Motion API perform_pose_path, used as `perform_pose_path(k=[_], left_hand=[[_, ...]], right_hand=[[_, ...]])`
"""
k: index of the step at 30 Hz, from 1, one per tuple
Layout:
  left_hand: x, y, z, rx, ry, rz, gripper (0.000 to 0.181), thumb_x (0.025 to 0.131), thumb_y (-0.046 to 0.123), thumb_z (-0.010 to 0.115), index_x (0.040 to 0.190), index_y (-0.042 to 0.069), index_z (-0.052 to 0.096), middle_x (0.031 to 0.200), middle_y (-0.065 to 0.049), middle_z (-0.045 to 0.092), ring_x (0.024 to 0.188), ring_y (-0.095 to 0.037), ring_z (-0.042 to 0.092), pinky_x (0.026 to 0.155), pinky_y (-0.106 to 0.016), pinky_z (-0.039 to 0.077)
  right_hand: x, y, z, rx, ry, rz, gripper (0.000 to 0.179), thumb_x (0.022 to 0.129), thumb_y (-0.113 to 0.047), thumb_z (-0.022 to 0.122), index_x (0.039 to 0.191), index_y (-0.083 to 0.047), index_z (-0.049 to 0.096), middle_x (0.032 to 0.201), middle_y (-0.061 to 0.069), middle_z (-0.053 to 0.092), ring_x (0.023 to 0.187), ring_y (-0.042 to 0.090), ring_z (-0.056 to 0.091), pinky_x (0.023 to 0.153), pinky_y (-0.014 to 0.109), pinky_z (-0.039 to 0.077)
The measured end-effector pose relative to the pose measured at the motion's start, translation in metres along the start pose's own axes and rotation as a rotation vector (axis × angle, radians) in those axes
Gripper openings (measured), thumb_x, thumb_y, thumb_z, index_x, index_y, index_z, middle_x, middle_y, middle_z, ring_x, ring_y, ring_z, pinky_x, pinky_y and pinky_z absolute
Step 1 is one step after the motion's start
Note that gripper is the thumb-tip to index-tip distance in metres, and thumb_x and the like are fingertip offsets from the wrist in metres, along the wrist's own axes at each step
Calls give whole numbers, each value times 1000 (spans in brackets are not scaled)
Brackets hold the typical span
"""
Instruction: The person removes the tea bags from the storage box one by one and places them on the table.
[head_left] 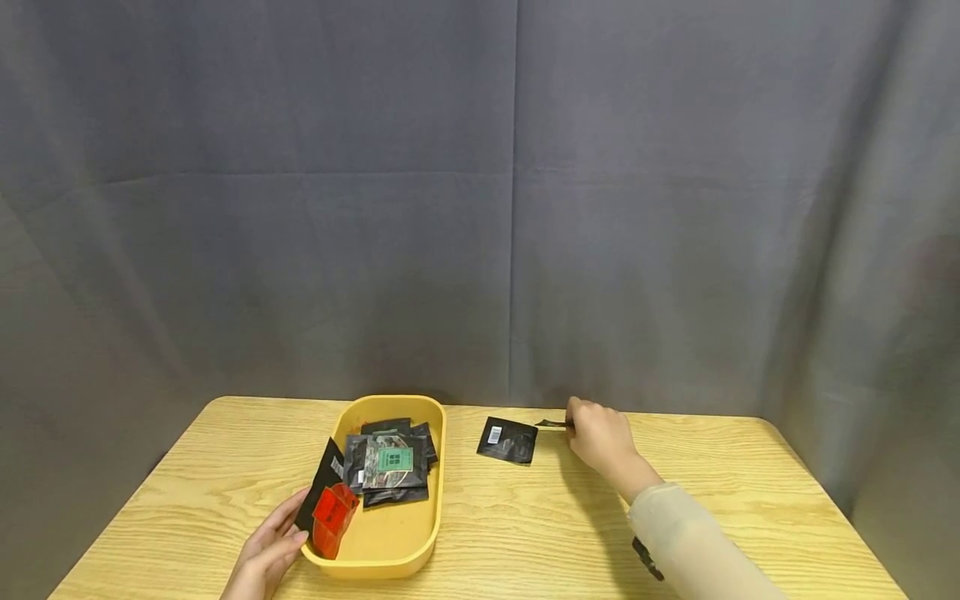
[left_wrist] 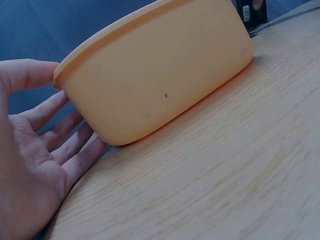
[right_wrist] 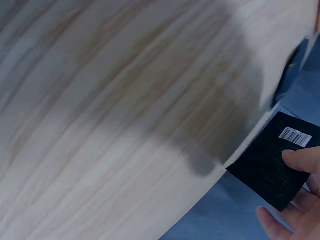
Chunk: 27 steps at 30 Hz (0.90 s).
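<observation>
A yellow plastic tub (head_left: 438,500) stands on the table with several flat black packets (head_left: 396,462) inside. One black packet with a red label (head_left: 330,517) leans against the tub's left wall. At the tub's near left corner, my left hand (head_left: 272,546) grips the rim with the thumb, its fingers along the outer wall. My right hand (head_left: 603,437) pinches another black packet (right_wrist: 275,160) by thumb and fingers, its barcode side showing in the right wrist view. From the head it appears almost edge-on. Close by, a black packet with a white barcode label (head_left: 508,442) lies flat on the table.
The light wooden table (head_left: 495,533) has rounded far corners. Behind it hangs a grey curtain (head_left: 375,208), close to the far edge and on both sides. A dark band (head_left: 647,558) shows by my right sleeve.
</observation>
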<state>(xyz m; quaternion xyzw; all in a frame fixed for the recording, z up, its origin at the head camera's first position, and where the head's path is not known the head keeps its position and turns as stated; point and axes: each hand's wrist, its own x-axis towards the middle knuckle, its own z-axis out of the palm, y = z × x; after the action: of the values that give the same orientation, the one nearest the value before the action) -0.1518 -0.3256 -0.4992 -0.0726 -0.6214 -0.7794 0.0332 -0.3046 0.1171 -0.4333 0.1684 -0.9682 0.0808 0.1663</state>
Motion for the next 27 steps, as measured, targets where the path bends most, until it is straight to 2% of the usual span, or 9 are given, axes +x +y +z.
perform_pose_path(k=[3,8,11,14,18,22,27], left_hand=[[0,-1,0,6,3,-6,42,98,-4,45,123,28,57,124,16,59,113,4,55,89,-17,48],[-1,-1,-2,-25,-42,43,51,97,-8,41,123,31,61,124,15,60,114,4,55,90,-16,47],[-1,0,-1,-12,-24,26,50,97,-7,42,122,32,61,124,16,60,113,4,55,89,-16,47],[0,1,1,18,14,-15,43,98,-4,45,122,30,58,123,16,60,112,4,56,88,-17,48],[-1,2,2,36,37,-36,39,98,-4,45,123,25,55,122,17,60,111,4,56,87,-17,48],[-1,2,1,24,31,-29,43,98,-4,45,121,31,59,121,18,60,111,5,56,87,-17,48],[0,0,-1,-3,-8,1,51,98,-5,42,121,36,63,123,17,61,112,4,55,88,-17,48]], right_hand=[[-3,4,3,-29,4,-26,18,78,-2,76,82,-10,61,76,3,66,66,26,65,54,43,52],[-5,8,8,-63,-22,-98,14,80,-2,76,88,-10,67,83,5,70,69,27,67,56,44,53],[-6,10,10,-102,-64,-135,14,81,-3,75,91,-12,70,85,6,70,71,29,67,57,46,54],[-8,11,12,-132,-125,-152,17,80,-5,76,95,-11,71,85,7,69,74,30,67,60,47,54],[-12,10,13,-134,-181,-175,24,79,-6,76,102,-7,71,88,9,68,77,32,67,64,48,55],[-14,10,14,-131,-192,-186,28,78,-6,74,106,-4,70,95,12,68,86,34,67,71,51,54],[-15,10,11,-135,-219,-178,32,80,-8,74,112,-3,69,106,14,68,95,35,66,80,53,53]])
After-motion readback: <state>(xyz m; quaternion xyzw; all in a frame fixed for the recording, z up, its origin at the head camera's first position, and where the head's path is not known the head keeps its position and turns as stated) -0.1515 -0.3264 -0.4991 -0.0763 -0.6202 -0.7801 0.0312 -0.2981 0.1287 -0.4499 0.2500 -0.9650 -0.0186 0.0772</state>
